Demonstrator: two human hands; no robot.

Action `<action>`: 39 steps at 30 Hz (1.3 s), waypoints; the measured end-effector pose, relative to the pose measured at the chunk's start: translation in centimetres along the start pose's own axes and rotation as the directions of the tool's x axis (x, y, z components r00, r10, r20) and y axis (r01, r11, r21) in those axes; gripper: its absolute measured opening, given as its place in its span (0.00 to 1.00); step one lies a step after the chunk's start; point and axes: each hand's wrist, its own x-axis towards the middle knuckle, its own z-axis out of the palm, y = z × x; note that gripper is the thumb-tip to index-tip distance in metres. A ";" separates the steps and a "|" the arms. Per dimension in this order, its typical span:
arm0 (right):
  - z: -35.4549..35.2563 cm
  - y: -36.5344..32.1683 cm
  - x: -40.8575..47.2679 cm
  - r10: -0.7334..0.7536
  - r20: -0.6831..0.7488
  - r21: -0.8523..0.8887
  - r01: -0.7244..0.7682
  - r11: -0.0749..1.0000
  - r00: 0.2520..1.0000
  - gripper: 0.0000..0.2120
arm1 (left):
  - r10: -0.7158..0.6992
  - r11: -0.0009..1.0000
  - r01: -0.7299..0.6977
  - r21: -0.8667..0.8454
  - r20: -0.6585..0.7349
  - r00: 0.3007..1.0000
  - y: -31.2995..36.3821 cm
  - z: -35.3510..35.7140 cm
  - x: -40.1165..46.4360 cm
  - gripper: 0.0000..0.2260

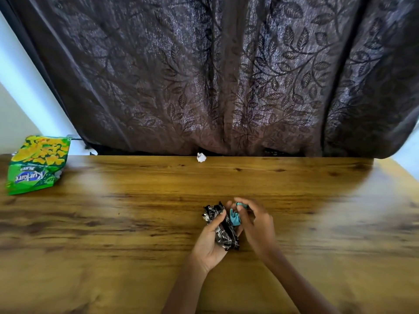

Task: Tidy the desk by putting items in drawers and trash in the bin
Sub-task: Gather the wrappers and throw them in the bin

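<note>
Over the middle of the wooden desk [136, 223], my left hand [209, 241] lies palm up and grips a crumpled black and silver wrapper [223, 232]. My right hand [256, 225] is beside it, its fingertips pinched on a small teal wrapper [235, 217] that touches the black one. A green and yellow snack bag [37, 164] lies at the far left of the desk. A small crumpled white paper ball [201, 157] sits at the desk's back edge.
A dark brown curtain [226, 75] with a leaf pattern hangs right behind the desk. A white wall [15, 109] shows at the left. No drawer or bin is in view.
</note>
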 end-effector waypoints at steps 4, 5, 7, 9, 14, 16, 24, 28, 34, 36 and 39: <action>0.9 0.3 -1.5 -0.131 0.000 -0.144 0.129 0.981 0.991 0.15 | -0.028 0.998 0.028 0.053 -0.012 1.000 0.0 0.0 -0.2 0.14; 1.3 0.3 -1.8 -0.150 0.011 -0.174 0.150 0.973 0.989 0.16 | -0.035 0.996 0.036 0.077 -0.009 0.999 0.1 -0.1 -0.2 0.15; 2.2 0.6 -2.3 -0.224 0.025 -0.321 0.220 0.921 0.974 0.19 | -0.040 0.991 0.042 0.125 -0.025 0.999 0.3 0.0 -0.3 0.17; 2.3 0.6 -2.3 -0.251 0.058 -0.464 0.248 0.850 0.966 0.20 | -0.039 0.990 0.044 0.133 -0.038 0.998 0.4 0.0 -0.3 0.18; 2.0 -1.6 0.0 -0.188 0.063 -0.403 0.197 0.894 0.980 0.21 | -0.034 0.992 0.033 0.119 0.009 0.999 0.5 0.4 -0.3 0.13; 2.5 -3.2 2.2 -0.198 0.031 -0.379 0.195 0.905 0.980 0.21 | -0.033 0.996 0.033 0.078 0.009 0.999 0.4 0.5 -0.2 0.13; 8.6 -4.4 14.0 -0.105 0.378 -0.551 0.315 0.773 0.920 0.25 | -0.081 0.995 0.080 -0.066 -0.013 0.997 0.6 0.6 0.2 0.13; 10.7 -3.2 17.5 -0.001 0.463 -0.635 0.332 0.698 0.886 0.30 | -0.091 0.989 0.098 -0.107 0.066 0.994 0.7 0.2 0.3 0.11; 10.5 -0.6 17.4 -0.074 0.456 -0.618 0.375 0.690 0.887 0.21 | -0.090 0.991 0.097 -0.089 0.079 0.993 0.6 -0.2 0.5 0.14; 9.4 0.1 16.8 -0.109 0.422 -0.584 0.362 0.726 0.900 0.22 | -0.085 0.993 0.091 -0.075 0.073 0.994 0.6 -0.3 0.6 0.16; 7.3 1.4 15.0 -0.095 0.338 -0.490 0.261 0.831 0.936 0.20 | -0.083 0.996 0.085 -0.041 0.050 0.995 0.5 -0.2 0.6 0.15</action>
